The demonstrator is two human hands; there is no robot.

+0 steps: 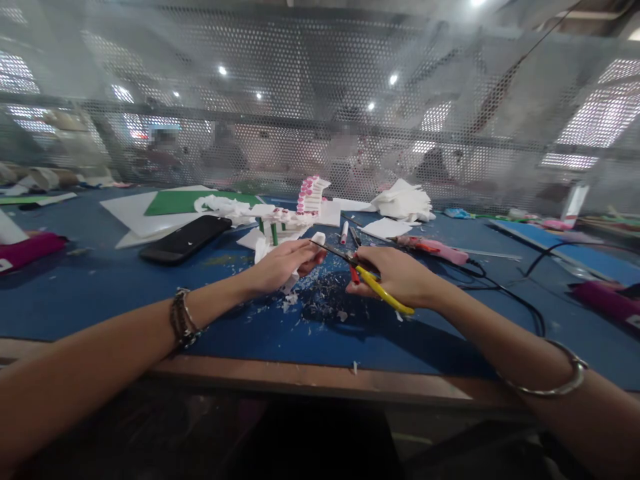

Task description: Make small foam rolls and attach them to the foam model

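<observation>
My left hand (285,265) is closed around a small white piece (319,237), which looks like paper or thin foam, its end showing past the fingertips. More white material hangs below that palm. In my right hand (395,270) is a pair of scissors (381,291) with yellow and red on the handles. Their dark blades point left and reach the white piece at my left fingertips; whether they are parted is too small to tell. Behind my left hand stands a white model with green legs (273,233) and a raised part edged with pink discs (309,195).
White scraps (325,300) litter the blue tabletop (240,333). A black phone (186,240) lies left, near green and white sheets (175,202). On the right are a pink corded tool (440,250), its black cable, and stacked white sheets (403,201). A perforated screen (300,80) stands behind.
</observation>
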